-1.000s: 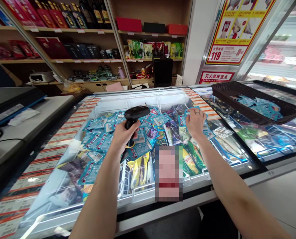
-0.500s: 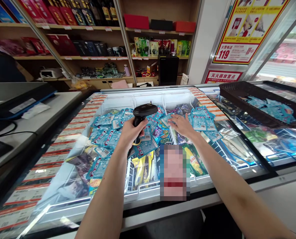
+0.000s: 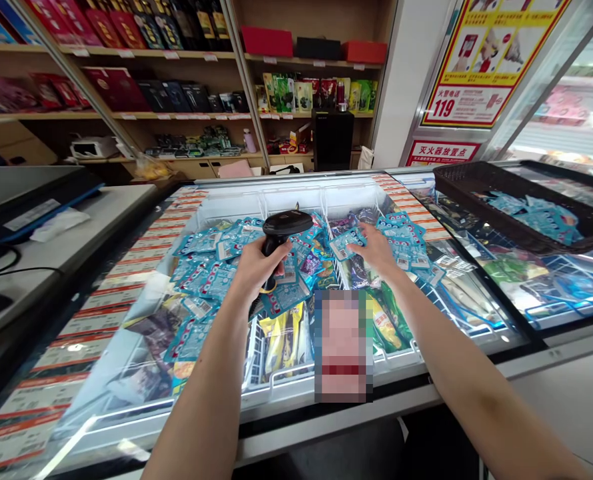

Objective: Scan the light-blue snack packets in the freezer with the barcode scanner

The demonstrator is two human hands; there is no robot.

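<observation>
Head view looks down into an open chest freezer (image 3: 296, 193) packed with wrapped ice creams. The left hand (image 3: 256, 270) is wrapped tight around the grip of a black barcode scanner (image 3: 284, 230), whose head points away from the person over a heap of blue packets (image 3: 211, 267) in the freezer's left compartment. The right hand (image 3: 376, 250) reaches over the wire divider (image 3: 339, 267) between the compartments; its fingers pinch one blue packet (image 3: 346, 241) by the edge, lifted a little and held just beside the scanner's head, to its right. More blue packets lie beyond that hand in the right compartment, and yellow and green wrapped bars (image 3: 384, 323) sit below it near the front wall.

A dark mesh basket (image 3: 476, 183) rests on the glass lid to the right, well apart from both hands, with a few blue packets inside. To the left stands a grey worktop (image 3: 76, 233) with a dark device (image 3: 31, 200) on it. Wooden shelves (image 3: 176, 117) of boxed goods fill the back wall, and a red and yellow poster (image 3: 481, 60) hangs at the upper right.
</observation>
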